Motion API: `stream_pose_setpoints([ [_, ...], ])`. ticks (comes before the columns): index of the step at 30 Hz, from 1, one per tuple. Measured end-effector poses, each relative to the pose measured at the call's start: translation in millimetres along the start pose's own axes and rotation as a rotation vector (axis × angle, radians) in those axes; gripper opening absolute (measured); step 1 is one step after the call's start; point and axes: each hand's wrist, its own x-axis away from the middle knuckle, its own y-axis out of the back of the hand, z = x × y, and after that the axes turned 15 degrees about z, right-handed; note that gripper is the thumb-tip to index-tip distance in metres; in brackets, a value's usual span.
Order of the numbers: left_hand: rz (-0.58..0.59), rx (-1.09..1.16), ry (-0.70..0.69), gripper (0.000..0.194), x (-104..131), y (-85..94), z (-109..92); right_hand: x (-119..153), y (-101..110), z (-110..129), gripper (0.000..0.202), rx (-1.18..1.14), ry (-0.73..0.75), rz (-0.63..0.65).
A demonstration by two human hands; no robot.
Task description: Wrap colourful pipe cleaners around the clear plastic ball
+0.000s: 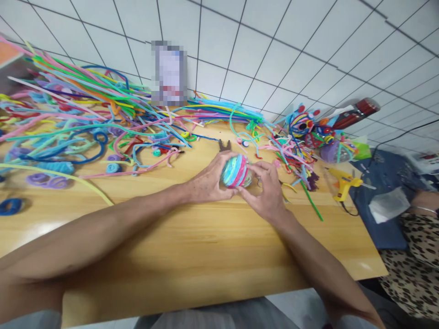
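Observation:
A round ball [236, 172] wrapped in blue, pink and green pipe cleaner stripes is held above the middle of the wooden table. My left hand [212, 179] curves around its left side, with the thumb underneath. On the right, my right hand [265, 189] grips the ball's edge between thumb and fingers. The ball's right part looks clear or greenish and is partly hidden by the fingers. Just behind my left hand lie dark plier-like jaws [225, 145]. Yellow-handled pliers [288, 187] show partly beside my right hand.
Piles of coloured pipe cleaners [103, 100] cover the table's left and back. Finished pipe cleaner figures [303, 123] stand at the back right, near a yellow glue gun [346, 184]. A person in leopard print [411, 274] is at the right. A tiled wall [274, 45] rises behind.

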Motion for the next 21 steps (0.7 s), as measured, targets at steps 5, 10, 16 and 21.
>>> stream_pose_setpoints([
  [5,0.05,-0.001,0.034,0.082,3,9.2,-8,5,-9,8,0.063,0.106,0.08,-0.064],
  [10,0.042,-0.034,0.034,0.062,2,11.2,-13,10,-16,14,0.068,0.185,0.149,-0.096],
  [16,0.031,-0.011,-0.014,0.056,3,10.3,-11,10,-17,17,0.069,0.175,0.154,-0.095],
  [21,0.044,-0.01,-0.006,0.057,5,8.0,-12,10,-17,17,0.07,0.135,0.148,-0.115],
])
